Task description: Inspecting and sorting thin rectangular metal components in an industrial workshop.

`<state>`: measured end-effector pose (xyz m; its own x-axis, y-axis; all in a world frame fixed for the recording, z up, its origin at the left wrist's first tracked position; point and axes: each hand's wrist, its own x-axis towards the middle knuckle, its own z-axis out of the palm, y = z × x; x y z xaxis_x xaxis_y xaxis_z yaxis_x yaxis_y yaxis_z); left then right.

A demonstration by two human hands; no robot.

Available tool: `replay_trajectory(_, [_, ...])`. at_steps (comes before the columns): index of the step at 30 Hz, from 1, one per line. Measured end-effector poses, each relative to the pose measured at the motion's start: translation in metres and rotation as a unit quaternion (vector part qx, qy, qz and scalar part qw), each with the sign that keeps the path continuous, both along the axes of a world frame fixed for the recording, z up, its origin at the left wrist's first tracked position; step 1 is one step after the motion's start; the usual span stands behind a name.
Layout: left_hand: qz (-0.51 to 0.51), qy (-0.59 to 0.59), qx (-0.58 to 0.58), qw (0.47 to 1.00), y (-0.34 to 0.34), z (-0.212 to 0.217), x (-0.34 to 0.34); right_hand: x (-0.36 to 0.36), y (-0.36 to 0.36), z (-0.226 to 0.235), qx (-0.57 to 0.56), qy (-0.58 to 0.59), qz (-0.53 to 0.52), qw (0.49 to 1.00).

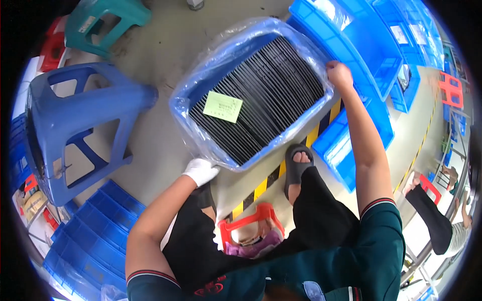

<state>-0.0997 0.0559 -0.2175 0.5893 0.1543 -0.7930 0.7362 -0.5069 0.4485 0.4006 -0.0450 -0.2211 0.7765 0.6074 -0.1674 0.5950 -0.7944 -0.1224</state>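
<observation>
The white-gloved left hand (202, 172) touches the near corner of a rectangular blue plastic bin (206, 82) lined with clear plastic film (187, 131); the bare right hand (340, 75) curls at its right corner. Thin black panels (273, 83) stand in a row inside, a pale green paper slip (223, 107) lying on them toward the left edge.

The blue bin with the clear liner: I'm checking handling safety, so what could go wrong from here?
The loose clear liner laps over the rim of the blue bin and might slip under the right hand. The close row of thin black pieces could shift if the bin tilts. An open-toed sandal is near the bin, so a drop might hurt the bare toes.
</observation>
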Motion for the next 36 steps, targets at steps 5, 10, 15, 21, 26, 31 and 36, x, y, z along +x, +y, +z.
replay_trajectory(5, [0.276, -0.006, 0.166, 0.947, 0.072, -0.018, -0.033, -0.052, 0.090, 0.043, 0.166, -0.020, 0.147, 0.975])
replay_trajectory(10, [0.370, -0.089, 0.279, 0.882, 0.094, 0.033, 0.029, -0.081, 0.149, 0.028, 0.148, -0.115, 0.236, 0.954])
replay_trajectory(15, [0.346, -0.021, 0.298, 0.889, 0.110, 0.031, 0.037, -0.061, 0.192, 0.013, 0.055, -0.127, 0.196, 0.971])
replay_trajectory(21, [0.297, -0.091, 0.365, 0.878, 0.132, 0.013, 0.026, -0.044, 0.224, -0.012, 0.082, -0.061, 0.103, 0.989])
replay_trajectory(26, [0.393, -0.174, 0.281, 0.858, 0.144, -0.013, 0.018, -0.009, 0.242, -0.044, 0.009, 0.046, 0.162, 0.986])
replay_trajectory(31, [0.597, -0.167, 0.053, 0.783, 0.153, -0.011, 0.028, 0.000, 0.236, -0.057, -0.012, 0.077, 0.151, 0.985])
replay_trajectory(36, [0.634, -0.187, -0.078, 0.747, 0.157, -0.042, 0.010, -0.016, 0.212, -0.042, 0.062, 0.111, 0.152, 0.980])
